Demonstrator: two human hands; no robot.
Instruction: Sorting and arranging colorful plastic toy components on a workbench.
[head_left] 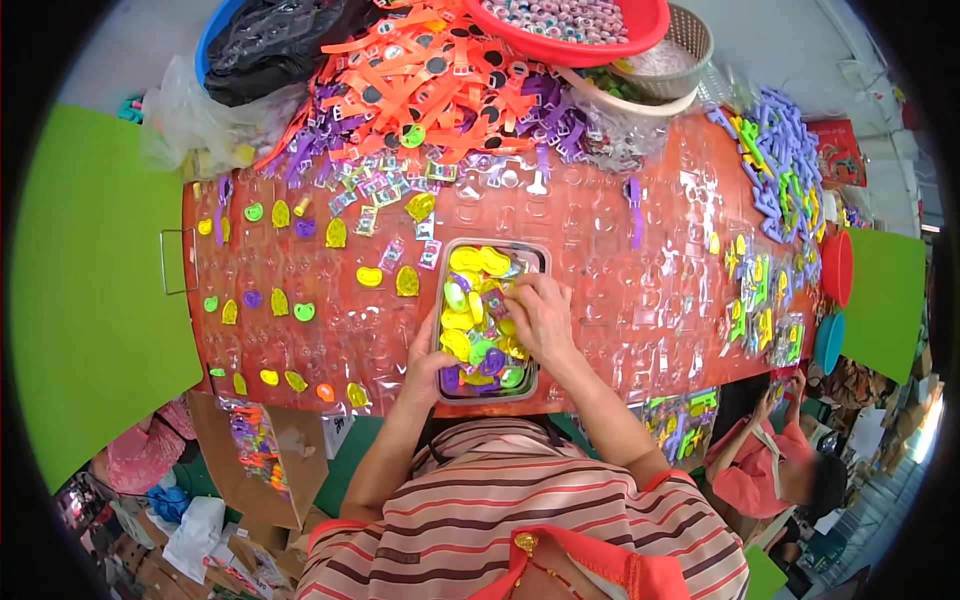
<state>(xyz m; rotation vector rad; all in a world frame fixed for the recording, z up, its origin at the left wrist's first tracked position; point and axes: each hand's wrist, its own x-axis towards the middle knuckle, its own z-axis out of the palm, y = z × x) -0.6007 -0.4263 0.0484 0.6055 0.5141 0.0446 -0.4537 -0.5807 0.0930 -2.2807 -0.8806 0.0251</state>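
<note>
In front of me stands a clear, oblong plastic bin [442,330], filled with small yellow, green and purple plastic pieces and a few small printed packets. My left hand [428,362] grips its near left side, with the thumb over the rim. My right hand [540,315] reaches over the right rim. Its fingers are bent together among the pieces, close to a small packet [494,303]; what they hold is hidden. Left of the bin, rows of clear blister trays [350,290] carry single pieces, such as a yellow one [407,281] and an orange one [325,393].
Orange and purple toy watch straps [430,80] are heaped at the back, beside a red basin [570,45]. Small printed packets [375,185] lie in front. More blister trays [640,300] spread rightward toward purple and green parts [785,165]. A co-worker [765,455] sits at the right.
</note>
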